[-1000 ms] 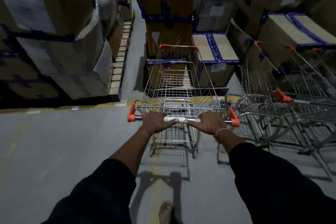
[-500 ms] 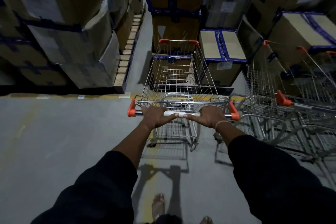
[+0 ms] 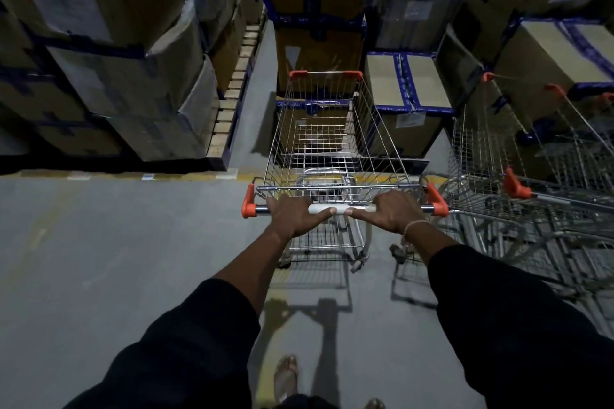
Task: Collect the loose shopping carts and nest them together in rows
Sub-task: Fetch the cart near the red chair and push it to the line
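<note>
A wire shopping cart [image 3: 332, 143] with orange corner caps stands straight ahead of me on the grey floor. Its handle bar [image 3: 327, 209] is steel with a white sleeve in the middle and orange ends. My left hand [image 3: 294, 212] grips the bar left of centre. My right hand [image 3: 392, 212] grips it right of centre, a thin band on that wrist. The basket is empty. To the right stands a row of nested carts [image 3: 538, 183], angled away, close beside my cart's right rear corner.
Stacked cardboard boxes [image 3: 109, 53] on a pallet [image 3: 232, 100] fill the left. More taped boxes [image 3: 319, 43] rise just beyond the cart's front and at the right [image 3: 408, 103]. A narrow aisle [image 3: 262, 103] runs between the stacks. Open grey floor [image 3: 99, 259] lies to my left.
The cart and I have rolled forward toward the boxes; its front now sits close to the box stack. Both hands keep the same grip on the handle.
</note>
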